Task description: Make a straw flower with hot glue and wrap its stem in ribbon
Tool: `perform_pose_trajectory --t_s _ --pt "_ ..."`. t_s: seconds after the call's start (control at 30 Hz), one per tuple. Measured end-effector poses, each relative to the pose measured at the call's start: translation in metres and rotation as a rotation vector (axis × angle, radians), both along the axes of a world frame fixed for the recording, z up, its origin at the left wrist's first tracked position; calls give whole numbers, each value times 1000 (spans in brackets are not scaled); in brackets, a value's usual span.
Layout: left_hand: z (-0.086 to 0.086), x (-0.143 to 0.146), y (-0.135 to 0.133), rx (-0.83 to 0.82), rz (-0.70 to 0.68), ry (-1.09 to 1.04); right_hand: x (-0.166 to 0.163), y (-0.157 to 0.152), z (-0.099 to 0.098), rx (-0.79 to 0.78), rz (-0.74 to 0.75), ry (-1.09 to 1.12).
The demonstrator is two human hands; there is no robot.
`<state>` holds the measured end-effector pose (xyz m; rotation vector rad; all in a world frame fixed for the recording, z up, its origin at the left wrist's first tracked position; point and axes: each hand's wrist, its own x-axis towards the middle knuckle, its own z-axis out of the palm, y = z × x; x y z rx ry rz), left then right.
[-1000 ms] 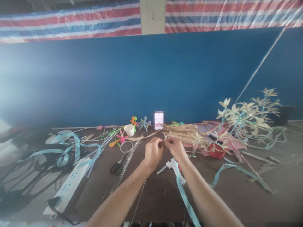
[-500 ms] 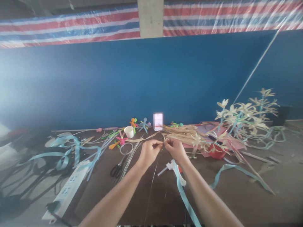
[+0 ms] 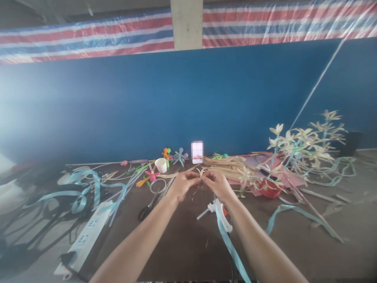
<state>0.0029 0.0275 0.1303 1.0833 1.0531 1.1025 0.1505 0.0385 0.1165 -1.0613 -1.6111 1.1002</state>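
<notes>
At the middle of the table, my left hand (image 3: 183, 185) and my right hand (image 3: 217, 184) meet fingertip to fingertip. Between them they pinch a small pale husk flower (image 3: 201, 173), its petals pointing up; its lower part is hidden by my fingers. Just beyond lies a bundle of dry tan husk strips (image 3: 224, 166). A white glue gun (image 3: 222, 216) rests below my right hand, with a light blue ribbon (image 3: 229, 245) running over it toward me. Left of my left hand are thin wires (image 3: 169, 184) and black-handled scissors (image 3: 145, 212).
A white paper cup (image 3: 161, 165), a roll of tape (image 3: 158, 186) and small colourful figures (image 3: 152, 175) sit at the back left. A power strip (image 3: 84, 237) lies at the left. Finished pale flowers (image 3: 300, 141) stand at the right. A phone (image 3: 197, 151) leans against the blue wall (image 3: 147, 106).
The flower's petals now show upright between my fingertips. My hands have shifted slightly, with the left wrist turned a little, and the long thin strand below them is no longer visible.
</notes>
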Motion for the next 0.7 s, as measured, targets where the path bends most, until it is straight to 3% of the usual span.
perform_pose_trajectory --t_s 0.37,0.7 --pt "0 0 1 -3 13 63 1 2 19 200 -15 -234" --pt "-11 6 -3 108 99 199 1 -4 24 246 -74 -416"
